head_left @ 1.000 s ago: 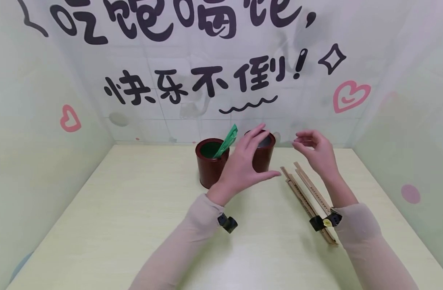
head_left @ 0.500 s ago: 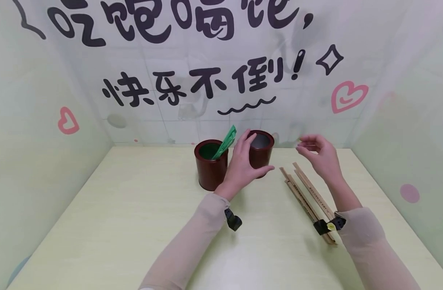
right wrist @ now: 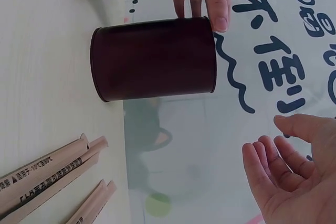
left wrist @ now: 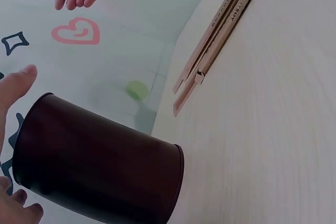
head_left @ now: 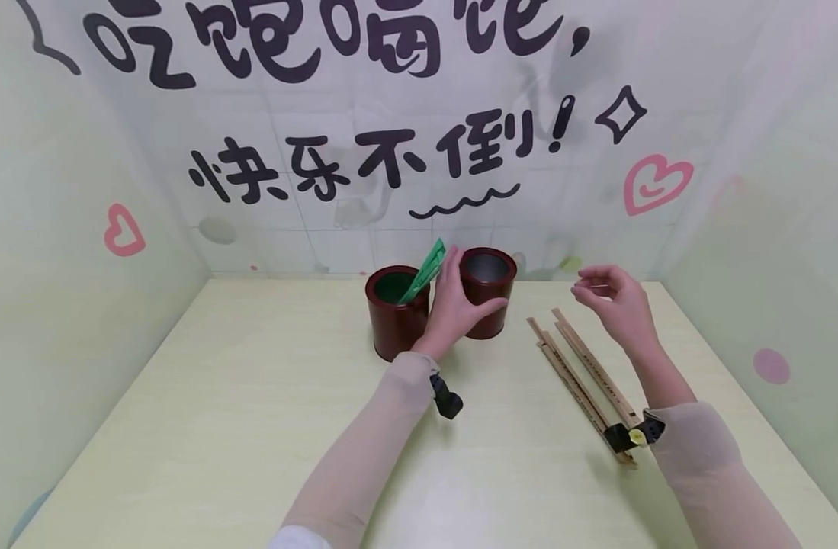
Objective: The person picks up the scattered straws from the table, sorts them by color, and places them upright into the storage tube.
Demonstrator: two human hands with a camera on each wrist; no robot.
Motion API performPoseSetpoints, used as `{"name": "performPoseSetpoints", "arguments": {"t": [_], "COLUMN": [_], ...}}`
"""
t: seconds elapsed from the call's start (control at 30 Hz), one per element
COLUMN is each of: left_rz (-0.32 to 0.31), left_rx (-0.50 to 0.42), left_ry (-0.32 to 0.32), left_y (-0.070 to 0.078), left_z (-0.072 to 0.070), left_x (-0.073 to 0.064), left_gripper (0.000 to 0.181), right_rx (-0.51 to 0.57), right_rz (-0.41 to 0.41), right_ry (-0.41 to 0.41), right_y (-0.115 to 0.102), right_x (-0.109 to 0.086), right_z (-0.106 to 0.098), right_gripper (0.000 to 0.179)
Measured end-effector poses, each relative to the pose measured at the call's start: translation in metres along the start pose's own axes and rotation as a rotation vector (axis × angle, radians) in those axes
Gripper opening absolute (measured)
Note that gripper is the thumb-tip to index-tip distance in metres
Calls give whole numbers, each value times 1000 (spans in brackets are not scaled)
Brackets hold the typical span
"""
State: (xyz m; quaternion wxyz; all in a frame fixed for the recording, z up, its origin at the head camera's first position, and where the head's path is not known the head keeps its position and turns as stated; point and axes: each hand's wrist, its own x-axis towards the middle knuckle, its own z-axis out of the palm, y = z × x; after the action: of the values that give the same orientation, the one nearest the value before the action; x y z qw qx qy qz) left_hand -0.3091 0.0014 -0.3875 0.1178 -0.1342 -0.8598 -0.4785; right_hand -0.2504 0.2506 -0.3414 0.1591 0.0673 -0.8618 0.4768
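A dark red-brown round canister (head_left: 490,325) with a grey inside stands upright at the back of the table. My left hand (head_left: 451,306) is at its left side, thumb in front and fingers spread towards the rim. In the left wrist view the thumb stands apart from the canister (left wrist: 100,161). A matching canister (head_left: 394,332) sits to the left, with slim green wrapped packets (head_left: 422,273) leaning in it. My right hand (head_left: 621,306), fingers loosely bent and holding nothing, hovers above the right part of the table.
Several long, thin sticks in brown printed paper wrappers (head_left: 595,369) lie slanting on the right of the pale table (head_left: 219,412). A wall sheet with black lettering (head_left: 387,156) rises close behind the canisters.
My left hand has come down and drawn back to the left side of the right canister, uncovering its rim. The right hand has shifted slightly right and lower.
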Motion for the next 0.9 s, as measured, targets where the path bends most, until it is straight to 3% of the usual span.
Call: {"name": "performPoseSetpoints", "arguments": {"t": [0.4, 0.67, 0.9], "left_rz": [-144, -161, -148], "left_rx": [-95, -111, -92], "left_ry": [-8, 11, -30], "left_y": [-13, -14, -12], "left_z": [13, 17, 14], "left_x": [9, 6, 1], "left_gripper": [111, 104, 101], "right_rx": [-25, -37, -62], "right_rz": [27, 51, 92], "right_ry": [-6, -61, -131], "right_y": [13, 27, 43], "right_x": [-6, -10, -17], "right_z": [-9, -21, -36], "right_gripper": [38, 43, 46]}}
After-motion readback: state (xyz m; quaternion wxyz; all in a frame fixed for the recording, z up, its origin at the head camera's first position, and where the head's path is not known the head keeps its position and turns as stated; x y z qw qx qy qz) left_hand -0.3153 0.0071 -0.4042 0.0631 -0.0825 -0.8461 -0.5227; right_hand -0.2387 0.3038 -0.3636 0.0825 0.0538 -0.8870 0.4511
